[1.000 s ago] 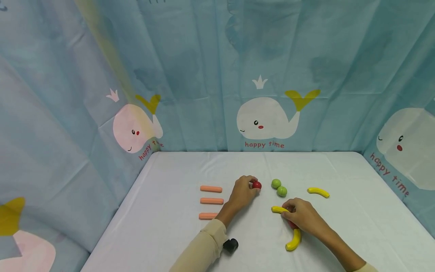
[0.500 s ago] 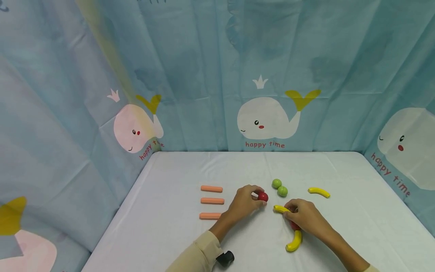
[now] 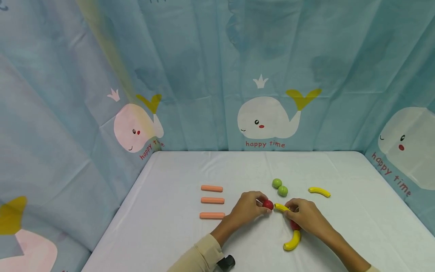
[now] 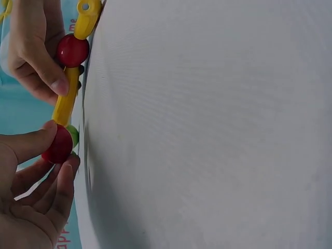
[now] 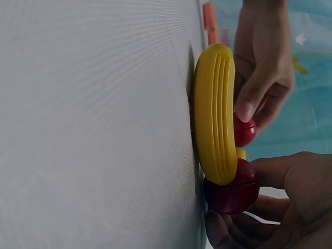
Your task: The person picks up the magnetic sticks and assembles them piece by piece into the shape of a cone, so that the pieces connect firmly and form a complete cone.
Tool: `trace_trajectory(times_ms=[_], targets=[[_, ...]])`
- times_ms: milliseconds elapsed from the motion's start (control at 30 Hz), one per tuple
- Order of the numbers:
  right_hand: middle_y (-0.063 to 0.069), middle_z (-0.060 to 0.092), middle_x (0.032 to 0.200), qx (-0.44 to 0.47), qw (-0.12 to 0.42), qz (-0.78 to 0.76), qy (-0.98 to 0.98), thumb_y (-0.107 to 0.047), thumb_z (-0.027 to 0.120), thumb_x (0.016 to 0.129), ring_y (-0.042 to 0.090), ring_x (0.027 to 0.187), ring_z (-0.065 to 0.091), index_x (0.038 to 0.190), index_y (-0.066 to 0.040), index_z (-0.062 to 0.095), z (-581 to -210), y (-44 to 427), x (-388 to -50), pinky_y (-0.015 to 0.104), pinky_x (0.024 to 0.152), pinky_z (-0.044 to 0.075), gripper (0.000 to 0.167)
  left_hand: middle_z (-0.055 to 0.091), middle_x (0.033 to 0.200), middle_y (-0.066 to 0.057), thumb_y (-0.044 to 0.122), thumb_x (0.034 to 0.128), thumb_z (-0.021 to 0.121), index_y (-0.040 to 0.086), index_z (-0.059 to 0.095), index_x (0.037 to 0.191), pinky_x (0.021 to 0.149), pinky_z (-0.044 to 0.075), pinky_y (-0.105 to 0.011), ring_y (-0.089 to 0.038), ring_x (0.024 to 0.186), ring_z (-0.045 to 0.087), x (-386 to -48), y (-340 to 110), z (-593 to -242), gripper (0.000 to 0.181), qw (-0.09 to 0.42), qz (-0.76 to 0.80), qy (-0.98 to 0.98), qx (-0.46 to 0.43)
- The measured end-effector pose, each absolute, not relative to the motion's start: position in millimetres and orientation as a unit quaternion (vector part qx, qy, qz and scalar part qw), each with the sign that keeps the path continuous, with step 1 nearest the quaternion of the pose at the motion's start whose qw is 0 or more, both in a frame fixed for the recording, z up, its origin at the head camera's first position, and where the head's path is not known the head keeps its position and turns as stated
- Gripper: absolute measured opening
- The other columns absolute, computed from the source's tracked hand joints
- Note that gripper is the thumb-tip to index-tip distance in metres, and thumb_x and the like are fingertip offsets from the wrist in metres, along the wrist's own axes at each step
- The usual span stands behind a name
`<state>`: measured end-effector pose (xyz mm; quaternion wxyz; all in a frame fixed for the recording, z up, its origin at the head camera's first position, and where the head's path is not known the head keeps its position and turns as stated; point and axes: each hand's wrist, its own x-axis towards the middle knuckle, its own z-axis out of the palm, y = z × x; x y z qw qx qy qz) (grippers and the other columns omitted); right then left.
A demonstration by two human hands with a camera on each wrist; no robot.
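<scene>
The left hand (image 3: 249,207) grasps a red ball (image 3: 268,205) between thumb and fingertips, near the middle of the white table (image 3: 163,189). Opposite it, the right hand (image 3: 304,213) pinches a toy banana (image 3: 280,207), whose free end points at that ball; they are so close that I cannot tell whether they touch. Under the right hand sits a second red ball (image 3: 295,225) — with a lower banana (image 3: 292,241) touching it and curving toward the person.

Beyond the hands, two green balls (image 3: 283,191) lie side by side, and a third banana (image 3: 319,192) rests on its own farther to the right. Three orange sticks (image 3: 212,200) are stacked in a column left of the left hand, well apart from the balls. A black object (image 3: 227,262) shows at the beige left sleeve (image 3: 200,254) — behind everything hangs a blue curtain (image 3: 190,75) printed with whales.
</scene>
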<state>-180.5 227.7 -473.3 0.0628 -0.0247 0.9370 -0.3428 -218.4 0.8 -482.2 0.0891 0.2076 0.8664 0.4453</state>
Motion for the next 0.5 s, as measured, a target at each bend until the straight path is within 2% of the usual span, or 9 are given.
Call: trace_trajectory(times_ms=[200, 500], targets=[[0.0, 0.07, 0.09, -0.027, 0.063, -0.348, 0.935, -0.015, 0.079, 0.092, 0.016, 0.085, 0.061, 0.113, -0.002, 0.076, -474.2, 228.1, -179.9, 0.029, 0.074, 0.056, 0.025, 0.075, 0.098, 0.009, 0.015, 0.0902, 0.086, 0.011, 0.077, 0.117, 0.072, 0.054, -0.016, 0.002, 0.082, 0.064, -217.1, 5.1, -484.1, 0.028, 0.089, 0.447, 0.864, 0.213], [-0.001, 0.07, 0.089, -0.032, 0.066, -0.344, 0.936, -0.016, 0.078, 0.093, 0.016, 0.085, 0.061, 0.111, -0.003, 0.077, -475.3, 229.0, -181.0, 0.031, 0.076, 0.056, 0.023, 0.068, 0.099, 0.007, 0.014, 0.0897, 0.087, 0.009, 0.078, 0.119, 0.073, 0.052, -0.015, 0.002, 0.083, 0.06, -217.4, 7.4, -485.2, 0.031, 0.088, 0.428, 0.874, 0.212]])
